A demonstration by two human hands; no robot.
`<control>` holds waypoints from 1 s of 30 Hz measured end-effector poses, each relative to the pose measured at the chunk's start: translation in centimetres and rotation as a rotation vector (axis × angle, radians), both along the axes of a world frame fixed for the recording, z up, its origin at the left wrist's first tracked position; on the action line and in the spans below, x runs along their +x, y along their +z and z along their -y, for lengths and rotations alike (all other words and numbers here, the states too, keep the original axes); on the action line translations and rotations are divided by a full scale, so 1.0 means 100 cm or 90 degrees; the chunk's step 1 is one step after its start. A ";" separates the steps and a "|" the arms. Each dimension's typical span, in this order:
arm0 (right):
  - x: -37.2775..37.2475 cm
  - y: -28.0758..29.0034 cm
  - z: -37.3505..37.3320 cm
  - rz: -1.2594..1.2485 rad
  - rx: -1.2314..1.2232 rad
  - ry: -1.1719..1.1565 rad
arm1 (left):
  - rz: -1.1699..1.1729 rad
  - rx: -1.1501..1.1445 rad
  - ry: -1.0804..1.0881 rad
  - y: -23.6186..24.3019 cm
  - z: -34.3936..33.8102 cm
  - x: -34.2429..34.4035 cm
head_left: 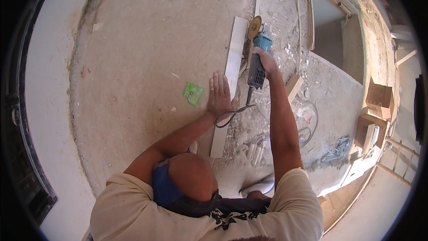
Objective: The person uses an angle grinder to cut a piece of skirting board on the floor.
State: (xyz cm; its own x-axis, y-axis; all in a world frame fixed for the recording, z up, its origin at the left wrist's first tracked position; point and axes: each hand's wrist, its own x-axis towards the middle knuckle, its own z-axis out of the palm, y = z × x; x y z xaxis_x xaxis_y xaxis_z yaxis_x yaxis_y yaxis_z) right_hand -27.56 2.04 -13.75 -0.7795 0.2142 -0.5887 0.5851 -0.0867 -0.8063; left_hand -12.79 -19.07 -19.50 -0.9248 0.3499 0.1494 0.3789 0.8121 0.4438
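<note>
My right hand is wrapped round the dark body of an angle grinder with a teal head. Its yellowish disc stands close to the right edge of a long, narrow white strip, near the far end; whether they touch I cannot tell. My left hand lies flat with fingers stretched out, on and beside the left edge of the strip. The grinder's black cord loops just by my left wrist. The strip runs back toward my knees, partly covered by the hand and cord.
Left of my left hand lies a green packet on the dusty concrete floor. Rubble and offcuts are strewn right of the strip, with a short wooden block. Cardboard boxes and a pile of metal pieces are at the right.
</note>
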 end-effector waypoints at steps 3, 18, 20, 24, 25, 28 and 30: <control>0.015 0.005 -0.008 0.003 -0.030 -0.017 | 0.002 0.036 0.001 0.004 -0.001 0.000; 0.084 0.041 -0.007 0.016 -0.320 -0.065 | 0.251 0.383 -0.211 0.077 -0.005 -0.011; 0.088 0.044 -0.007 0.018 -0.358 -0.084 | 0.257 0.410 -0.209 0.078 -0.004 -0.008; 0.099 0.043 0.000 -0.021 -0.367 -0.096 | 0.260 0.460 -0.178 0.078 -0.006 0.001; 0.099 0.041 0.000 -0.022 -0.362 -0.097 | 0.263 0.456 -0.171 0.078 -0.006 0.001; 0.105 0.039 0.001 -0.014 -0.390 -0.095 | 0.256 0.524 -0.164 0.082 -0.006 0.007; 0.103 0.043 0.009 -0.023 -0.410 -0.093 | 0.262 0.530 -0.158 0.081 -0.003 0.007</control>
State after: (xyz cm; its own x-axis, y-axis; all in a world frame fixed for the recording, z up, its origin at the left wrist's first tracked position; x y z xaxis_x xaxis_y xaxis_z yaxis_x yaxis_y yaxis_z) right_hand -17.24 1.18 -9.50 -0.7904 -0.0674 -0.6089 0.5049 -0.6345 -0.5852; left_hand -12.10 -18.78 -11.39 -0.8741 0.4712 0.1182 0.1833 0.0948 0.9785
